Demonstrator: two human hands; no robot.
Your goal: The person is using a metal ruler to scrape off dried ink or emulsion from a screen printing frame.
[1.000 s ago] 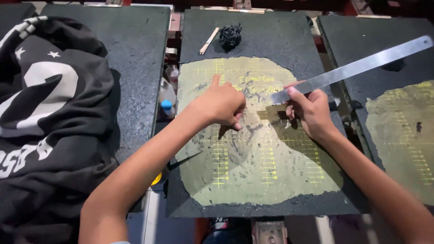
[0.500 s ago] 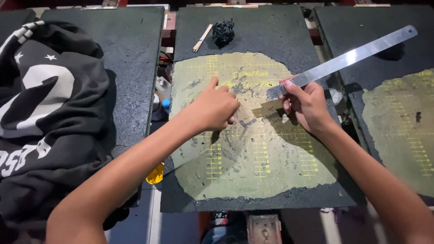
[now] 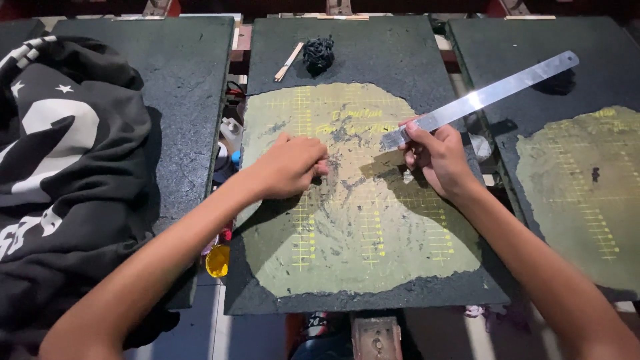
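Hands work over the middle board (image 3: pixel 427 53), a dark slab coated with a worn yellowish layer (image 3: pixel 373 240) marked with a faint grid. From the head view, the right hand (image 3: pixel 437 157) grasps a long metal ruler (image 3: pixel 480 99) near its lower end, fingers clenched round it, the blade slanting up and away to the right over the gap toward the right board (image 3: pixel 600 53). Its lower tip sits at the scuffed grey patch in the coating. The left hand (image 3: pixel 290 165) rests on the coating just left of that patch, fingers curled inward, holding nothing that I can make out. A black garment (image 3: pixel 67 173) with white print lies on the left board (image 3: pixel 187 100). Near the middle board's far edge lie a small wooden stick (image 3: pixel 289 61) and a black clump (image 3: pixel 319 53).
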